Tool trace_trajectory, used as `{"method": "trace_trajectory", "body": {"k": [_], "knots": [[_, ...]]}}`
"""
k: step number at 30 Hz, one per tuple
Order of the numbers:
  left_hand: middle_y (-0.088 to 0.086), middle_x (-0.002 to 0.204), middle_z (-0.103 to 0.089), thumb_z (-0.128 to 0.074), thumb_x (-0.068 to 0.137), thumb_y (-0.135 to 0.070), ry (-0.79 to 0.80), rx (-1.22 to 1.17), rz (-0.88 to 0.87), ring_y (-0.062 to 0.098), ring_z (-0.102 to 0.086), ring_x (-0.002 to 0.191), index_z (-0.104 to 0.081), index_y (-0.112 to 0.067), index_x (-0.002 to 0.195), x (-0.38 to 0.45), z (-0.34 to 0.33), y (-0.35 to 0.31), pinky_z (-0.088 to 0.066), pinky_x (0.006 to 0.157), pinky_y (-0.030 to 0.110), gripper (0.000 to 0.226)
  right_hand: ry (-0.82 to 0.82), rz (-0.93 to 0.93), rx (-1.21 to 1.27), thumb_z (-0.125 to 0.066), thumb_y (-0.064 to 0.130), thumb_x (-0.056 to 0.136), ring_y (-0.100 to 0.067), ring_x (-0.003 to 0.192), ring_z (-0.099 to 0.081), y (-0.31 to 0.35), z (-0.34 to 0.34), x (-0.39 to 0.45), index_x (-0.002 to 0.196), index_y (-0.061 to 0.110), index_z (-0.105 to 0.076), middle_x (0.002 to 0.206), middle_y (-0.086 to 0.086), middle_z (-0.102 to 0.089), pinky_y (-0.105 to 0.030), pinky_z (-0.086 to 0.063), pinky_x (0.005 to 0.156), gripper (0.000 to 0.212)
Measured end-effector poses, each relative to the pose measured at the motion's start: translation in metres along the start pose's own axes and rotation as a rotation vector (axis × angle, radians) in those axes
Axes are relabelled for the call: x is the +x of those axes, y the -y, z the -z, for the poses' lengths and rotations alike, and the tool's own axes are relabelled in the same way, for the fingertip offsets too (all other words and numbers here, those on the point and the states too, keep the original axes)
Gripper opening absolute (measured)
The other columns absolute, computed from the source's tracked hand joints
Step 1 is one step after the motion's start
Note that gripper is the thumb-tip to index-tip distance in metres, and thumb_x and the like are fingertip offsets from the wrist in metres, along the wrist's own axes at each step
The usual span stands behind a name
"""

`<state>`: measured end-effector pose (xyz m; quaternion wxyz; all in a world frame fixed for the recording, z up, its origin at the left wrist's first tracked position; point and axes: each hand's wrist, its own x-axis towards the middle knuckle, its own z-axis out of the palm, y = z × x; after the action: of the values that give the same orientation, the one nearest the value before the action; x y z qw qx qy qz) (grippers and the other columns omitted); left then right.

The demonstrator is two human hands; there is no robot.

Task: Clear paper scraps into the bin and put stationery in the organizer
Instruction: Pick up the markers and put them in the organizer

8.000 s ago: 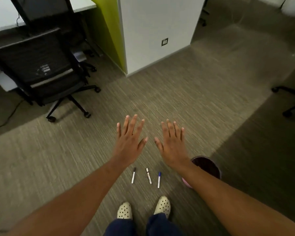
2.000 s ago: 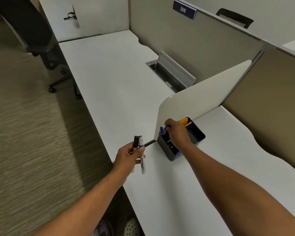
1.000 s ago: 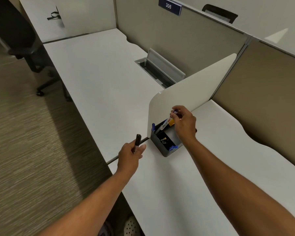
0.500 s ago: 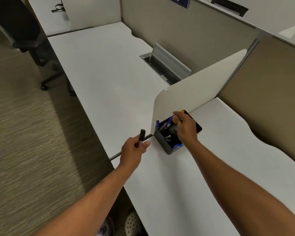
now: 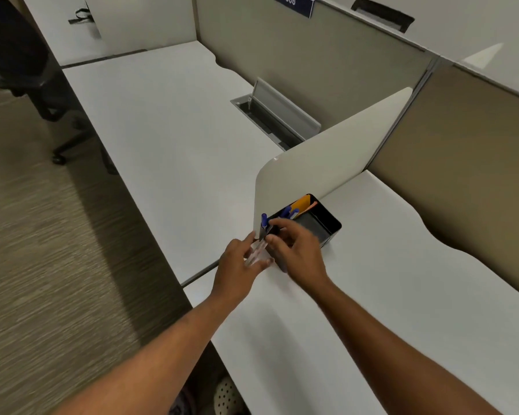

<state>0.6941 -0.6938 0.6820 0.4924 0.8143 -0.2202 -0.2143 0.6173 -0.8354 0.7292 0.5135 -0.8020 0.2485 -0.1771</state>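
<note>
— What are you seeing on the desk (image 5: 372,295) right now?

— I am looking down at a white desk split by a low cream divider (image 5: 327,163). The organizer (image 5: 327,227), a dark box, is sitting on the near side of that divider, touching its base. Blue pens (image 5: 287,211) are standing in its back compartment, another blue-capped pen (image 5: 263,220) is poking up at its near left corner, and something orange (image 5: 303,203) is leaning against its far wall.

— And the hands?

— Both are meeting just in front of the organizer. My left hand (image 5: 237,266) is gripping a marker (image 5: 258,248) whose pale barrel is blurring across the fingers. My right hand (image 5: 297,250) is closing its thumb and fingertips on the marker's dark upper end, right beside the organizer's near corner. So the two hands are together, both pinching that one marker.

— Is the marker inside the box?

— I cannot tell exactly; the right hand is covering the near compartments. The marker's lower part is clearly lying outside, over the left hand.

— Anything else around?

— A metal cable hatch (image 5: 276,115) is standing open on the far desk section, a dark office chair (image 5: 27,70) is sitting on the carpet (image 5: 57,265) to the left, and a spotted shoe (image 5: 226,396) is showing under the desk edge.
</note>
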Motion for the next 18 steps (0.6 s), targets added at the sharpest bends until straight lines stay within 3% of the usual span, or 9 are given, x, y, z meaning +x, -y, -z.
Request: {"method": "trace_trajectory", "body": {"k": [2,5,7,9,11,14,18], "knots": [[-0.004,0.116,-0.053,-0.080,0.087,-0.040,-0.024,0.004,0.029,0.010,-0.060,0.106,-0.041,-0.028,0.156,-0.001,0.003,0.006,-0.053,0.089,0.020,0.081,-0.119,-0.040,0.046,-0.071,0.023,0.095,0.000,0.093,-0.072,0.000,0.010,0.020,0.120,0.029,-0.072,0.098,0.012,-0.075,-0.020,-0.058,0.085,0.026],[-0.004,0.122,-0.051,-0.080,0.086,-0.040,-0.062,-0.021,0.063,0.012,-0.057,0.115,-0.038,-0.027,0.158,-0.006,0.007,0.017,-0.047,0.090,0.014,0.084,-0.274,-0.028,-0.011,-0.069,0.023,0.096,0.008,0.091,-0.068,-0.005,0.026,0.053,0.119,0.034,-0.071,0.093,0.017,-0.072,-0.005,-0.050,0.079,0.026],[-0.005,0.125,-0.051,-0.080,0.086,-0.039,-0.064,-0.047,0.092,0.011,-0.057,0.117,-0.038,-0.027,0.158,-0.009,0.008,0.024,-0.051,0.093,0.019,0.084,-0.289,-0.011,-0.059,-0.066,0.021,0.098,0.006,0.091,-0.069,-0.011,0.031,0.069,0.122,0.035,-0.069,0.093,0.018,-0.071,-0.005,-0.050,0.078,0.028],[-0.005,0.126,-0.051,-0.081,0.086,-0.038,-0.063,-0.070,0.118,0.011,-0.057,0.118,-0.039,-0.027,0.157,-0.013,0.010,0.027,-0.055,0.096,0.027,0.083,-0.257,-0.002,-0.127,-0.065,0.018,0.100,-0.007,0.094,-0.071,-0.020,0.030,0.081,0.124,0.032,-0.068,0.097,0.009,-0.073,-0.022,-0.057,0.087,0.029],[-0.005,0.128,-0.051,-0.081,0.087,-0.037,-0.065,-0.079,0.134,0.009,-0.057,0.118,-0.039,-0.027,0.157,-0.015,0.011,0.028,-0.054,0.093,0.024,0.082,-0.213,-0.003,-0.190,-0.065,0.015,0.100,-0.014,0.096,-0.071,-0.029,0.024,0.088,0.126,0.028,-0.069,0.100,0.004,-0.074,-0.034,-0.060,0.092,0.029],[-0.005,0.128,-0.051,-0.079,0.088,-0.036,-0.066,-0.074,0.140,0.007,-0.056,0.116,-0.039,-0.027,0.157,-0.018,0.014,0.027,-0.047,0.082,0.010,0.080,-0.121,-0.052,-0.269,-0.064,0.018,0.101,-0.016,0.100,-0.071,-0.041,0.015,0.093,0.128,0.028,-0.070,0.107,0.001,-0.075,-0.033,-0.058,0.093,0.029],[-0.003,0.129,-0.051,-0.078,0.090,-0.035,-0.081,-0.072,0.152,0.009,-0.057,0.117,-0.041,-0.028,0.156,-0.018,0.015,0.025,-0.045,0.079,0.009,0.076,0.031,-0.103,-0.393,-0.056,0.016,0.105,-0.023,0.108,-0.069,-0.056,0.005,0.097,0.134,0.022,-0.070,0.118,-0.007,-0.074,-0.026,-0.050,0.087,0.033]]}}
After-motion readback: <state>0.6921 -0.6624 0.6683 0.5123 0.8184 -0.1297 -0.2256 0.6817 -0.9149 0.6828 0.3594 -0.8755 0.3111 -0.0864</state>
